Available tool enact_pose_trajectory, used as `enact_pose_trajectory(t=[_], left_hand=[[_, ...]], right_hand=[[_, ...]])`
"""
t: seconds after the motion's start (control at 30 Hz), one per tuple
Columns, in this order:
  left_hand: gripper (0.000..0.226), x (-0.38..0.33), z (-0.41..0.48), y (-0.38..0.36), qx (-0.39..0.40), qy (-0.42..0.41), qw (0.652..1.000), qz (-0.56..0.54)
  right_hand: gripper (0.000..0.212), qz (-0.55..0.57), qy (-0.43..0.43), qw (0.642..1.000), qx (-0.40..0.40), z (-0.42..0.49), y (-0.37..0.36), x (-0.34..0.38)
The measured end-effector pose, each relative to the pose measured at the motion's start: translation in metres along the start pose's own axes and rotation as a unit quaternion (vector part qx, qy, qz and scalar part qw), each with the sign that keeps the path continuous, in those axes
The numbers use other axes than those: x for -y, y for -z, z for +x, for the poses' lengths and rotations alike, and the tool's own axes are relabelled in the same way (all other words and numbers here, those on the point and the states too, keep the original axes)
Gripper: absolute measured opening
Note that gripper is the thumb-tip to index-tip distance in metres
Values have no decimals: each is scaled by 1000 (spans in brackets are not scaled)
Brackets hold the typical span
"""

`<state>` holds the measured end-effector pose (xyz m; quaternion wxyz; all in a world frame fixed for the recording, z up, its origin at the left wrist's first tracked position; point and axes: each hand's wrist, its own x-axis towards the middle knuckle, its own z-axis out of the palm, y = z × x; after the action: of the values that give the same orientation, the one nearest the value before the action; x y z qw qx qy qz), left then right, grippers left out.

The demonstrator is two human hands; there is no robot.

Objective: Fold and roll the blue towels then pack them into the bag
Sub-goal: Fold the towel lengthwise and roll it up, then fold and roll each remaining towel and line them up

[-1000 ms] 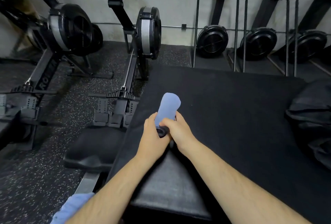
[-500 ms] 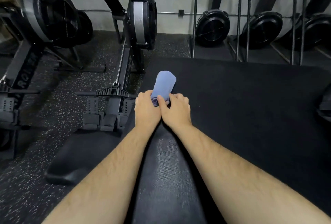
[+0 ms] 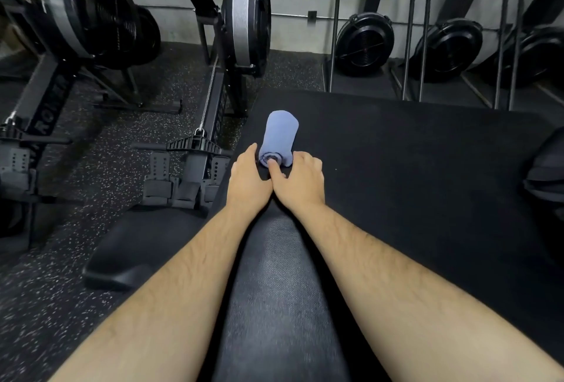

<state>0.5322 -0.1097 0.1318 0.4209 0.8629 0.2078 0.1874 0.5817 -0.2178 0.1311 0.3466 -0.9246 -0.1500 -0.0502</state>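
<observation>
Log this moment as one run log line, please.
step: finishing roll | rolled blue towel: lying on black mat | left hand: holds near end | right hand: thumb presses roll's end | bag: right edge, unpacked

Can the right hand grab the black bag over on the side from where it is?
Probably not yet. The right hand grips the rolled blue towel, and the black bag sits far right across bare mat, nothing between.
</observation>
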Motion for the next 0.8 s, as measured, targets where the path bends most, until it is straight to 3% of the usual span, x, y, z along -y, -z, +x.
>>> enact_pose_trajectory(t=[0.1, 0.2, 0.33, 0.4, 0.53, 0.67, 0.8], left_hand=[[82, 3, -8, 4, 11, -8, 1000, -11], [75, 4, -22, 9, 18, 2, 1000, -19], [29, 1, -60, 29, -9, 3, 1000, -18], [20, 0, -85, 45, -13, -7, 1000, -26], [20, 1, -146, 84, -43, 4, 997, -63], [18, 17, -210, 143, -144, 53, 983, -100], [18, 67, -278, 208, -213, 127, 964, -91]], right_hand=[[58, 12, -4, 1000, 5, -11, 6, 0], [70, 38, -17, 999, 28, -29, 14, -4], [27, 85, 16, 996, 1, -62, 26, -7], [26, 86, 54, 995, -2, -87, 29, 2], [34, 122, 107, 984, 78, -154, 22, 48], [31, 196, 122, 961, 154, -219, 11, 110], [30, 181, 163, 930, 274, -285, -25, 168]])
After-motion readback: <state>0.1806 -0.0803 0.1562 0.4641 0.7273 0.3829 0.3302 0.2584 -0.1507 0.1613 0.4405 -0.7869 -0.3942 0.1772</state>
